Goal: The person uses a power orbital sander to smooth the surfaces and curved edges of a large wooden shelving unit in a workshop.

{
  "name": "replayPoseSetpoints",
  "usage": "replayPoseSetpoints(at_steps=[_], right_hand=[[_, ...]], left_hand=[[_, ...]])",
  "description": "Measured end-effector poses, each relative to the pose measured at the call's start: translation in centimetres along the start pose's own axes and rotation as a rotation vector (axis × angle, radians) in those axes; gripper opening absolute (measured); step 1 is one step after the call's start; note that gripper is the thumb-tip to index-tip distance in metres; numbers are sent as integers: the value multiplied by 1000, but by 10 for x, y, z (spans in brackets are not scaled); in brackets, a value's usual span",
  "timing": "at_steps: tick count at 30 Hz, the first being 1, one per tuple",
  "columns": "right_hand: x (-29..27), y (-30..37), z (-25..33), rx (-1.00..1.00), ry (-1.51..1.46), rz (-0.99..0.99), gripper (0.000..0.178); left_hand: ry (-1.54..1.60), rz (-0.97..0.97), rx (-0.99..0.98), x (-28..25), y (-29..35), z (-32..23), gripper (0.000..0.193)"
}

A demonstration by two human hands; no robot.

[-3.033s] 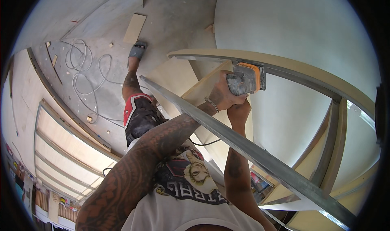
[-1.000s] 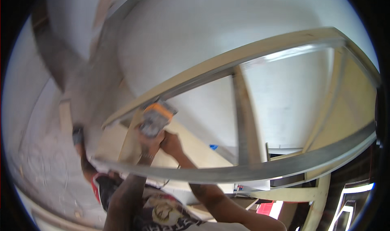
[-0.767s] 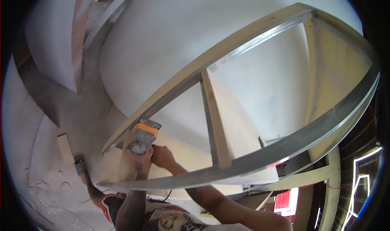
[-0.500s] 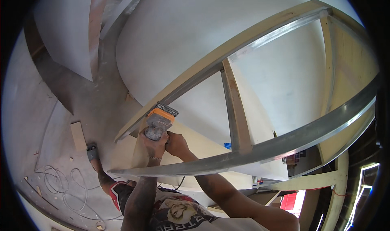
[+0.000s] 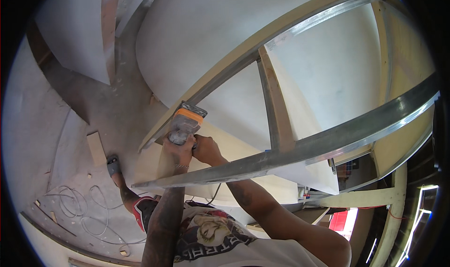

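Head view: you are holding an orange-and-gray sander (image 5: 184,126) in both hands, and it is sitting at the inner side of the far rail (image 5: 225,74) of a curved frame, left of the crosspiece (image 5: 277,102). Your left hand (image 5: 176,149) is wrapping around the rounded, dusty body, its thumb side lying toward your other hand. Your right hand (image 5: 207,149) is curling closed just beside it, pressing in at the sander's rear corner; its fingertips are hiding underneath, so their exact hold cannot be told. The dark pad (image 5: 194,108) is facing the far rail, though how firmly it is bearing there cannot be told. Both your forearms are reaching under the gray near rail (image 5: 300,155), and a chain bracelet (image 5: 182,166) is circling your left wrist. A black cord (image 5: 215,194) is hanging below that rail, by your shirt (image 5: 215,234). Beyond the frame, a large pale panel (image 5: 187,37) is curving upward. On the floor to your left, a gray hose (image 5: 70,210) is lying in loops, and a flat board (image 5: 96,148) is resting near your sandaled foot (image 5: 113,164).
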State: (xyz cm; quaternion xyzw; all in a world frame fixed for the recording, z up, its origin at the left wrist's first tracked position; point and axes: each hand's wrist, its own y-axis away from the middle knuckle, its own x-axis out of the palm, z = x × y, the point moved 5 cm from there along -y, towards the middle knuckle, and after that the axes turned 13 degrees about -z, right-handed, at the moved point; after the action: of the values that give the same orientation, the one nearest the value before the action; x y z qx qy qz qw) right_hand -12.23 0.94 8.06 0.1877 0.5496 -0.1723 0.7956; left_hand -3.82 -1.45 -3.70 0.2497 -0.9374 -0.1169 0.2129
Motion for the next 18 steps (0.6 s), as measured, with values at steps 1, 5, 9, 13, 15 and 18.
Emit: replayPoseSetpoints(at_steps=[1, 5, 9, 13, 15, 18], right_hand=[[-16, 1, -18, 18, 1, -64, 29], [-30, -2, -20, 18, -4, -113, 31], [56, 1, 26, -199, -3, 61, 29], [-7, -2, -25, 52, 62, -42, 28], [-11, -1, -10, -4, 21, -37, 30], [-13, -5, -10, -74, 43, 8, 34]], left_hand=[[-108, 98, -96, 19, 19, -17, 73], [-82, 223, -192, 35, 24, -14, 78], [-59, -227, 167, -64, -47, 108, 90], [23, 183, -294, 27, 19, -2, 82], [-18, 154, -237, 23, 11, -26, 79], [-40, 115, -280, 20, 15, -12, 75]])
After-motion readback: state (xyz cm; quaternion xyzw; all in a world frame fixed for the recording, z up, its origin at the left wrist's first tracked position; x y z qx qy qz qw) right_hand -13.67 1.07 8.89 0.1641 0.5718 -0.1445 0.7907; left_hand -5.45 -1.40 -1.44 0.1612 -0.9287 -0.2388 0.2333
